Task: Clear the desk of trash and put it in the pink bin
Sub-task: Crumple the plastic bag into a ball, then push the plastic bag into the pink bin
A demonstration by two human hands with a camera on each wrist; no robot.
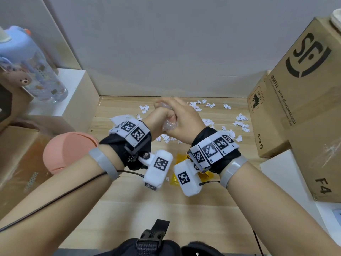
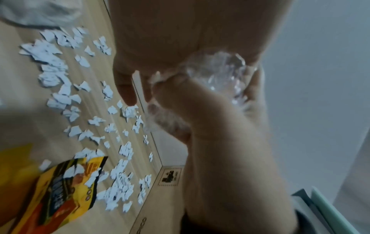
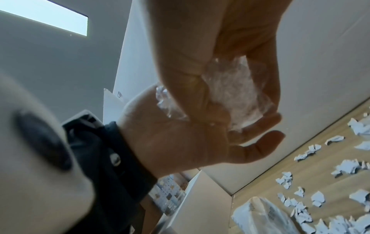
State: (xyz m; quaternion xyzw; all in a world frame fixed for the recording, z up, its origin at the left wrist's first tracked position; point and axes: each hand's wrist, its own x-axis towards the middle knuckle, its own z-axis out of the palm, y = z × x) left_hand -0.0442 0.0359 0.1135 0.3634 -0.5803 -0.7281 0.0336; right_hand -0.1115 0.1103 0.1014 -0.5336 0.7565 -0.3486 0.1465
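Both hands are raised together above the wooden desk point(image 1: 166, 209), squeezing a crumpled wad of clear plastic wrap point(image 1: 168, 125). My left hand point(image 1: 160, 112) grips it from the left, and my right hand point(image 1: 181, 117) curls over it from the right. The left wrist view shows the clear plastic wrap point(image 2: 218, 69) bunched between the two palms. In the right wrist view the clear plastic wrap point(image 3: 234, 95) sits inside curled fingers. White paper scraps point(image 1: 239, 122) litter the back of the desk. A yellow snack wrapper point(image 1: 180, 159) lies under my wrists. The pink bin point(image 1: 68, 152) stands at the left, below desk height.
Brown cardboard boxes point(image 1: 295, 100) wall off the right side. A white box point(image 1: 73, 93) with a blue water bottle point(image 1: 33, 67) on it stands at the back left. A larger crumpled white piece point(image 1: 118, 119) lies near my left wrist. A grey wall closes the back.
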